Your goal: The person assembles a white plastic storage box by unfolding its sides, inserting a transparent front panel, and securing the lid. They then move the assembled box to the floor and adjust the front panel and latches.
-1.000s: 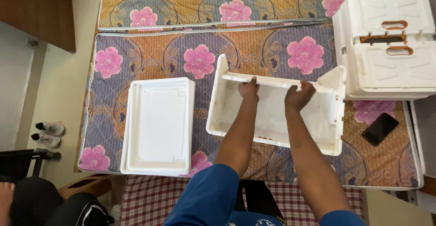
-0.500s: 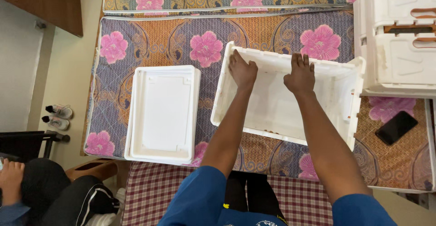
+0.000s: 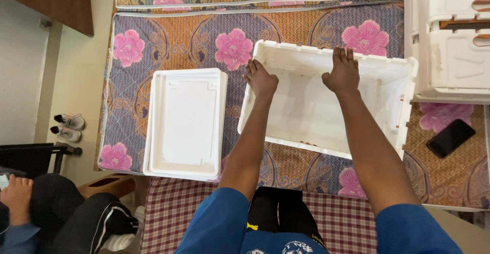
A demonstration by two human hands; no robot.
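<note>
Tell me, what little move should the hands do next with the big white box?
Probably press the far wall outward until upright: the left hand and right hand both rest on the white box's far rim, its side walls already up.

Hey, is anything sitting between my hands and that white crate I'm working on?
Nothing visible. The left hand and right hand both rest directly on the white crate; the white lid lies apart, to its left.

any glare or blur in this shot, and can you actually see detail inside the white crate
Head view: even, soft indoor light, no hard glare; the white crate is bright and washed out inside, so its floor shows little detail. The left hand and right hand on its rim are sharp, casting faint shadows. The white lid looks flat. Edges of the patterned mat bow slightly from wide-angle distortion.
</note>
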